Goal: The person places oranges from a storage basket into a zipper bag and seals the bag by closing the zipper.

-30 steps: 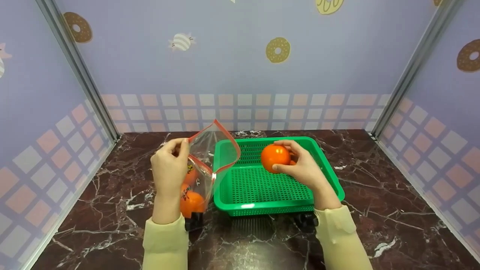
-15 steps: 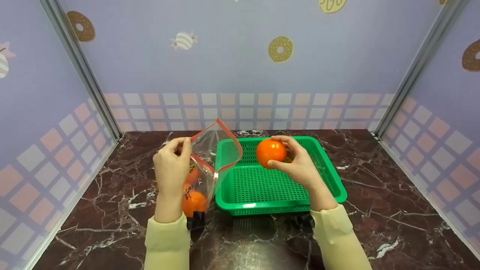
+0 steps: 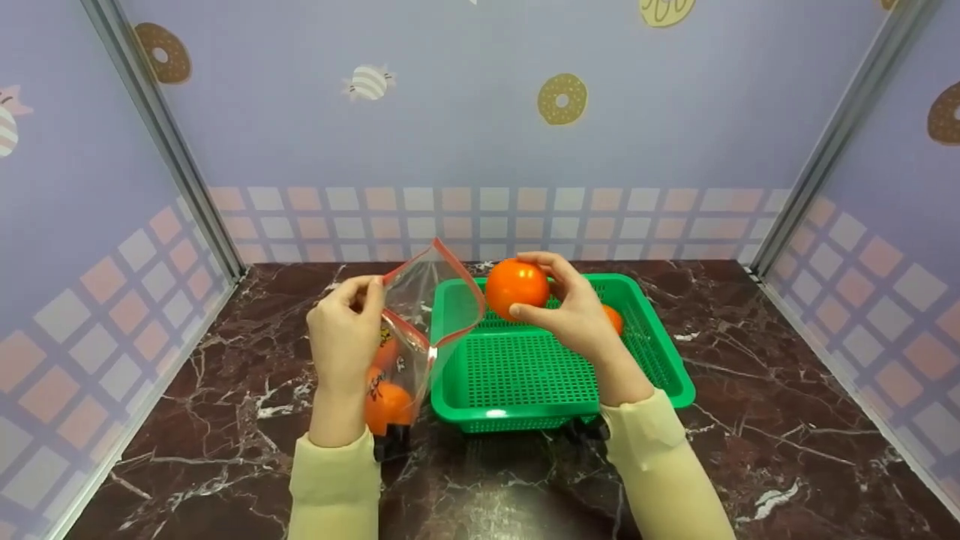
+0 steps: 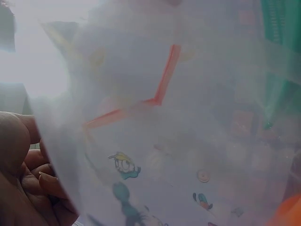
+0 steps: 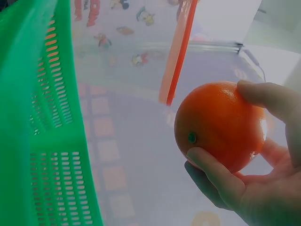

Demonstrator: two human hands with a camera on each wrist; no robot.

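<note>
- left wrist view: clear bag (image 4: 178, 141) fills the frame, blurred; left hand (image 4: 23, 179) cut off at the lower left edge
- orange in basket (image 3: 611, 318) mostly hidden behind right hand (image 3: 574, 319)
- oranges in bag (image 3: 386, 401) partly hidden by left hand (image 3: 341, 341); count unclear
- right wrist view: green basket (image 5: 33, 117) cut off at the left edge
</note>
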